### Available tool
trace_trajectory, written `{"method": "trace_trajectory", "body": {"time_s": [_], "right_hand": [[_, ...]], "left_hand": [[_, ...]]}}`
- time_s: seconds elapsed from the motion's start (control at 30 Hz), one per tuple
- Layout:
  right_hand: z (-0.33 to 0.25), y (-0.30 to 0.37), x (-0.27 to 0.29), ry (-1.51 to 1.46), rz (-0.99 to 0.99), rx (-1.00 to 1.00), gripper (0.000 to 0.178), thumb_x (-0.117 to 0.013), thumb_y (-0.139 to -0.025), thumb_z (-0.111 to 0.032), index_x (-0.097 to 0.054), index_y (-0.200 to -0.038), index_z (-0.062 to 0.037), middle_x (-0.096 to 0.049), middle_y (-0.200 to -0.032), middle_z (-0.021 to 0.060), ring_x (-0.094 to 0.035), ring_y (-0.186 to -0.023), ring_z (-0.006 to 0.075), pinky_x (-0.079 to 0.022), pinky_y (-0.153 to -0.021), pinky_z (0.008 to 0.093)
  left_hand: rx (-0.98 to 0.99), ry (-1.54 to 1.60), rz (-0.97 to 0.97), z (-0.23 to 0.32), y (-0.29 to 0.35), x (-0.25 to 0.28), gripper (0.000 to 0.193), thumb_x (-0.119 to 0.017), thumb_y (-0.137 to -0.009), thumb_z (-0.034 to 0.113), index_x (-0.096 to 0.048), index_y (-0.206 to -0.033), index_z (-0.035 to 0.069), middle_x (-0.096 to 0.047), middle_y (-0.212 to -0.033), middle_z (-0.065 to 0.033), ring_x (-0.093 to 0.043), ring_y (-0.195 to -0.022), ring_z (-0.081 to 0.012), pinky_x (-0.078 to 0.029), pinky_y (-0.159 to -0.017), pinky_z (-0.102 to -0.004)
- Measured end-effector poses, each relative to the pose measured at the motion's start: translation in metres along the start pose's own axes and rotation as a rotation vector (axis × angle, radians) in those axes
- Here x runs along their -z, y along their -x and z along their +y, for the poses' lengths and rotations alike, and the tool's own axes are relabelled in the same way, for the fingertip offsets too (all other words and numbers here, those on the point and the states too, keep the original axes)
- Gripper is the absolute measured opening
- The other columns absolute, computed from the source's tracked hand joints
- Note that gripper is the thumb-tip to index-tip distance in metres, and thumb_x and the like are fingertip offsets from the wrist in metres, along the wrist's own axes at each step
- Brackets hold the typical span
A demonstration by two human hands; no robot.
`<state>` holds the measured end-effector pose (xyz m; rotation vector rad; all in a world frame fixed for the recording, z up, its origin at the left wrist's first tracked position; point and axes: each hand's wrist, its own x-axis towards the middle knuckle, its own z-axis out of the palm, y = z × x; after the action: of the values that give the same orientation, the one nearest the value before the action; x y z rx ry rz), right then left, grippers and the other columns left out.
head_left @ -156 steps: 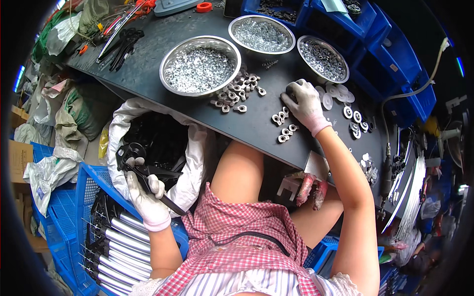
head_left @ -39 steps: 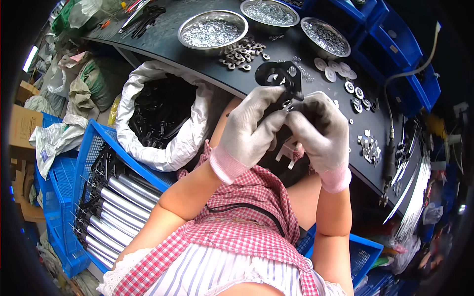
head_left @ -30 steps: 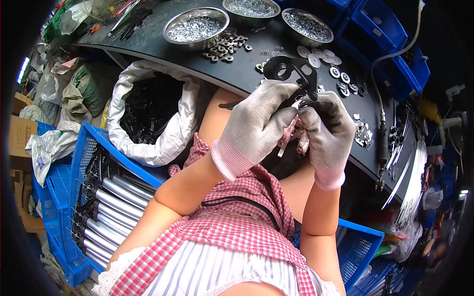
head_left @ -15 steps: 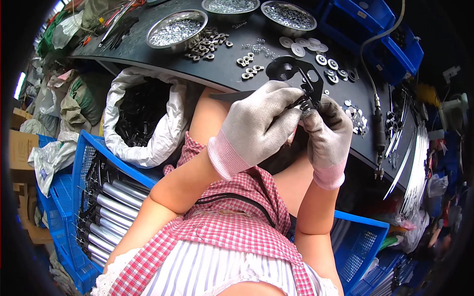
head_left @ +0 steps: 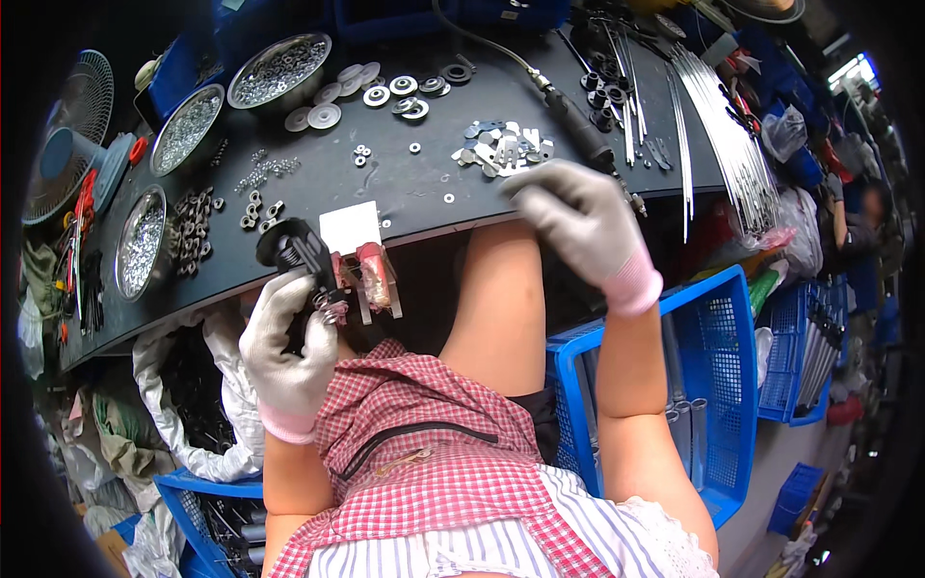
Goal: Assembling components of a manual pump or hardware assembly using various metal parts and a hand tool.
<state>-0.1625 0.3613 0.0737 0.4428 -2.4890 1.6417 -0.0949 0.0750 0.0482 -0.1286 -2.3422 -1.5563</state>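
My left hand (head_left: 287,352) is closed around a black metal bracket (head_left: 301,249) with a round end, held near the table's front edge. A small coil spring (head_left: 330,310) shows at its lower end, by my thumb. To the right, my right hand (head_left: 583,226) hovers at the table edge, fingers stretched leftward and somewhat blurred, with nothing visible in them. Just beyond its fingertips lies a pile of small flat metal pieces (head_left: 503,146). Both hands wear pale gloves with pink cuffs. Between them stands a fixture with a white plate (head_left: 352,227) and red-wrapped posts (head_left: 374,272).
Metal bowls (head_left: 294,94) of small parts stand at the left. Washers (head_left: 325,117) and metal nuts (head_left: 196,226) lie near them. A cabled power tool (head_left: 578,125) rests beyond my right hand, with long metal rods (head_left: 727,135) farther right. Below is a blue crate (head_left: 727,385).
My right hand has let go of the black bracket and moved right, towards the flat pieces. My left hand still holds the bracket. The view has turned to the right.
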Motion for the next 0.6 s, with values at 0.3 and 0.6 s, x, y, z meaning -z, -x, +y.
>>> {"method": "trace_trajectory", "body": {"time_s": [0.3,0.6], "right_hand": [[0.190,-0.044,0.194,1.102,0.484,-0.587,0.029,-0.063,-0.085,-0.032,-0.070,-0.101,-0.0092,-0.069,-0.096,0.0153,-0.067,-0.090,0.0309,-0.050,-0.083,0.0372],[0.103,-0.091,0.099,0.420,0.172,-0.167,0.029,-0.063,-0.087,-0.025,-0.067,-0.098,0.0010,-0.070,-0.088,0.0109,-0.064,-0.078,0.0145,-0.049,-0.075,0.0279]], "left_hand": [[-0.010,-0.111,0.004,-0.043,0.014,0.023,0.027,-0.045,-0.083,-0.008,-0.057,-0.106,-0.003,-0.061,-0.101,-0.0070,-0.045,-0.047,-0.0019,-0.035,-0.041,-0.0170],[0.076,0.040,0.109,-0.035,0.011,0.021,0.026,-0.045,-0.084,-0.004,-0.057,-0.107,-0.004,-0.059,-0.106,-0.0104,-0.046,-0.046,-0.0023,-0.035,-0.041,-0.0165]]}}
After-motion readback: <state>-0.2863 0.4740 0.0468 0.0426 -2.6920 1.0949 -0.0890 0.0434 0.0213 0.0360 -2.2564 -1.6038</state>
